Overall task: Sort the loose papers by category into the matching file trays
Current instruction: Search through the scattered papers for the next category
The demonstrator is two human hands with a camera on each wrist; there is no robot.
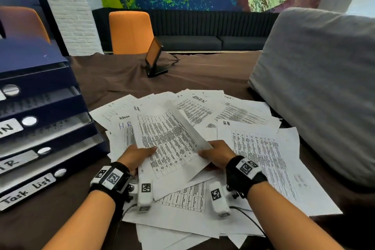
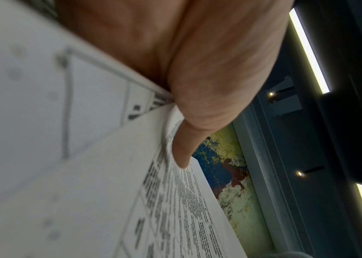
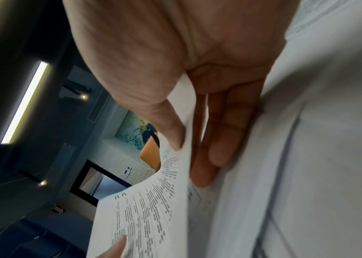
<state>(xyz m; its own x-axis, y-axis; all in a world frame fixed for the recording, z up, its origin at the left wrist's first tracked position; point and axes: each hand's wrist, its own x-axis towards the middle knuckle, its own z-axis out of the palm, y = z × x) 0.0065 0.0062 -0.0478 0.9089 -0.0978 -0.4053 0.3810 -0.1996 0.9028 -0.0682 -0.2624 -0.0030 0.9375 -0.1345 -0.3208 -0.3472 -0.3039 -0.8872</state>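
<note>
A printed sheet marked "H.R" point(image 1: 168, 140) is lifted above the heap of loose papers point(image 1: 253, 148), its right side curling up. My left hand point(image 1: 140, 154) pinches its lower left edge, thumb on top; the left wrist view shows that thumb point(image 2: 182, 148) pressed on the sheet point(image 2: 175, 209). My right hand point(image 1: 215, 154) pinches the lower right edge, thumb point(image 3: 171, 129) above and fingers point(image 3: 219, 139) beneath the H.R sheet point(image 3: 144, 218). The blue stacked file trays point(image 1: 46, 128) stand at the left, with labels reading "Task list" point(image 1: 26, 191), "H R" and "ADMIN".
Other sheets in the heap carry "ADMIN", "IT", "H.R" and "Task" headings. A grey cushion point(image 1: 320, 87) lies at the right. A small black stand with a screen point(image 1: 155, 59) sits beyond the papers. Orange chairs point(image 1: 129, 32) stand behind the brown-covered table point(image 1: 121, 75).
</note>
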